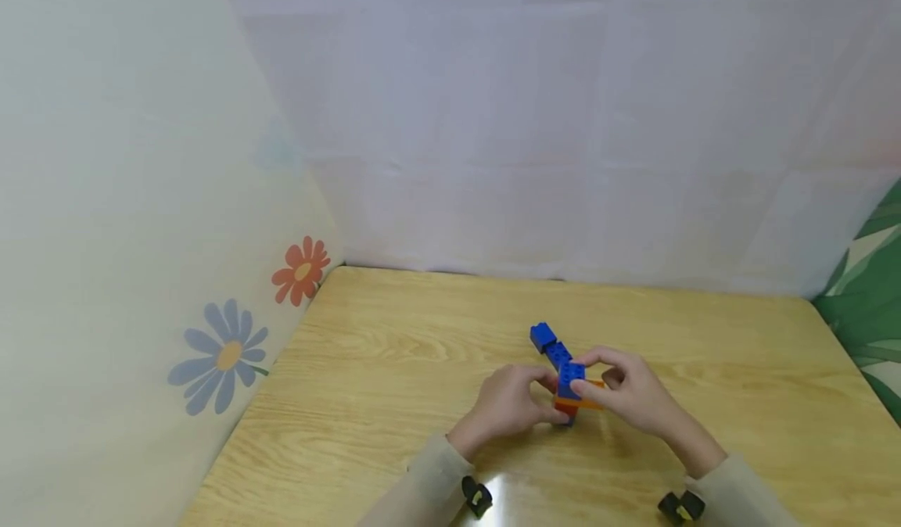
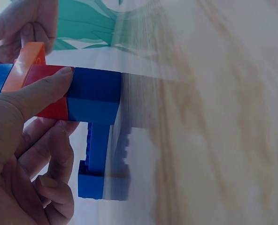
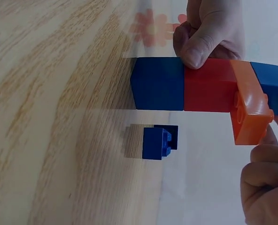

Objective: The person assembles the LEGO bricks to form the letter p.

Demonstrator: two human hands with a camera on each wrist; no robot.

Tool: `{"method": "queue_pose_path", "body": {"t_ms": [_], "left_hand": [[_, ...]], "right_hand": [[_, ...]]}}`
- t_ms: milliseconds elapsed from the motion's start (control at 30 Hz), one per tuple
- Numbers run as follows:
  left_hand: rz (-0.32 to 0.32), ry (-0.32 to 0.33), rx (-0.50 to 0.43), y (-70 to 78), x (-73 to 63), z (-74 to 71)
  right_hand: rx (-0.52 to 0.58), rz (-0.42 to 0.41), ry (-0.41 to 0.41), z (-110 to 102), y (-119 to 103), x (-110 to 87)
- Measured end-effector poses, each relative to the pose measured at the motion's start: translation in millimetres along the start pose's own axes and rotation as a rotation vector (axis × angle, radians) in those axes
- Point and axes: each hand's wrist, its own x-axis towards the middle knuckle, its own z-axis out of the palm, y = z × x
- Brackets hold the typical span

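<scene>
A short tower stands upright on the table. It has a blue toy brick (image 3: 158, 84) at the bottom, a red brick (image 3: 208, 89) above it, then an orange brick (image 3: 250, 108) jutting out to the right, and a blue brick (image 1: 572, 378) on top. My left hand (image 1: 514, 402) pinches the red brick between thumb and fingers. With thumb and fingertips, my right hand (image 1: 637, 390) holds the top blue brick. Beyond the tower lie more blue bricks (image 1: 543, 338), low on the table; whether they join its base cannot be told.
The wood-grain table (image 1: 394, 339) meets a pale cloth backdrop (image 1: 464, 159) at the back. A white wall panel with printed flowers (image 1: 227, 355) borders the left. Green leaf print (image 1: 873, 300) shows at the right edge.
</scene>
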Motion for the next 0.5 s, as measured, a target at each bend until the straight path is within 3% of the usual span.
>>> {"method": "queue_pose_path", "body": {"t_ms": [333,500], "left_hand": [[0.013,-0.011,-0.026,-0.3,-0.6,-0.2],[0.004,-0.006,-0.025,-0.9,-1.3,0.6]], "right_hand": [[0.031,-0.052,0.010,2.2,5.7,-3.1],[0.031,-0.015,0.006,1.2,5.1,-3.0]]}}
